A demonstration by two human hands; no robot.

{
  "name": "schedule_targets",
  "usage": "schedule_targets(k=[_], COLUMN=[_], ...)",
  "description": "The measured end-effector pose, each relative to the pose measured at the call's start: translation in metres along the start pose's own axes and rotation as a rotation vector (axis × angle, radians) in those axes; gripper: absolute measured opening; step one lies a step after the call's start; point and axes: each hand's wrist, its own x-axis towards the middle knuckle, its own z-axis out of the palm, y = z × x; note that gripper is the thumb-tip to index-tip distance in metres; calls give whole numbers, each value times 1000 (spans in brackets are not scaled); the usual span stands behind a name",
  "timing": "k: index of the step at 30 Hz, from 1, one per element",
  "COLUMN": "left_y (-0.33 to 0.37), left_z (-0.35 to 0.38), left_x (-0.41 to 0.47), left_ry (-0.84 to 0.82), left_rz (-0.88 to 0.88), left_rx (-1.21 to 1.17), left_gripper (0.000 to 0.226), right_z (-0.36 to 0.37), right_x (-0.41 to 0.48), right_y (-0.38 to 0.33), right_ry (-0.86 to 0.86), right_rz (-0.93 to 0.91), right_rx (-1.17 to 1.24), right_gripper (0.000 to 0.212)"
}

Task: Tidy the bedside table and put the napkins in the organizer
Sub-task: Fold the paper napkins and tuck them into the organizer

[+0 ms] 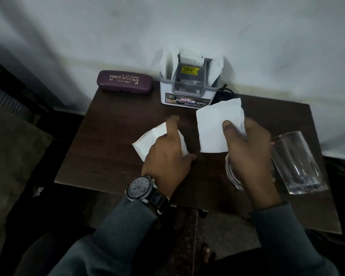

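While left hand (pixel 167 154) rests on flat napkin (pixel 147 143), right hand (pixel 247 154) pinches lifted napkin (pixel 212 128)

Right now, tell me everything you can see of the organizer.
The organizer is a white, plastic-looking box with a grey inner frame that splits it into compartments. It stands upright at the back of the table, close to the wall. A yellow label sits on the grey middle part, and a printed strip across the front reads OPEL. White napkins stick up out of it.
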Motion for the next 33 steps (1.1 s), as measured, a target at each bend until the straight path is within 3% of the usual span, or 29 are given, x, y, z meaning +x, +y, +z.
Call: schedule_targets(k=[12,19,24,26,30,33], left_y=[-25,-48,-58,-60,-57,-56], left_z=[-33,-52,-62,-62,-56,-52], left_x=[-9,-17,-21,-21,-17,-13], left_ry=[52,69,20,20,157,278], left_rz=[-5,-135,-131,-129,-95,-25], left_rx=[-195,-326,-284,-271,-233,-228], left_gripper=[77,75,79,84,81,69], right_z=[-1,8,15,17,24,34], right_x=[5,5,4,1,-3,-7], right_y=[-3,-5,-7,-12,-22,-31], right_ry=[-33,-62,-97,-101,-131,-261], right_rz=[1,-8,-20,-41,-20,136], right_rx=[97,153,184,229,366,529], right_gripper=[21,15,10,19,13,9])
